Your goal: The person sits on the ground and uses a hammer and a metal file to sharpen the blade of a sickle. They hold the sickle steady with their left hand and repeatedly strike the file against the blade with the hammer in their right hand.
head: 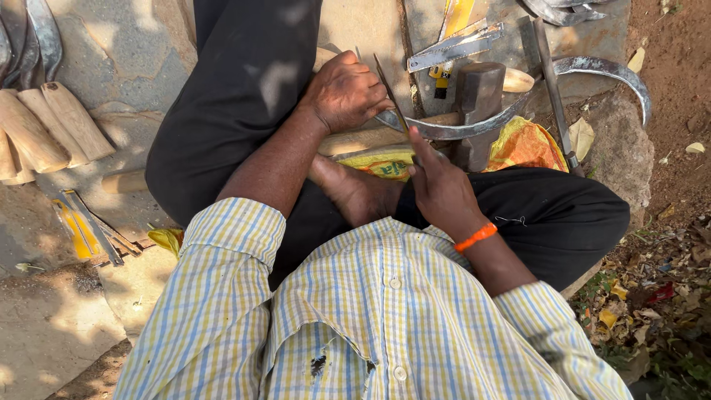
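Two hands are seen at work on a curved sickle blade point(474, 127): at about ten o'clock of it the left hand point(346, 92) is clenched around its wooden handle point(363, 138), while at about seven o'clock the right hand point(442, 189) is closed on a thin file point(390, 89) laid across the metal. The blade, resting by a hammer point(480, 87), is judged stiff, fairly heavy and sharp-edged, so the handle is judged the safest hold.

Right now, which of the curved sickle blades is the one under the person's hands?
The long curved blade lying across the middle, by the hammer. The left hand pins its near end; the right hand holds a thin file on it. The others lie untouched.
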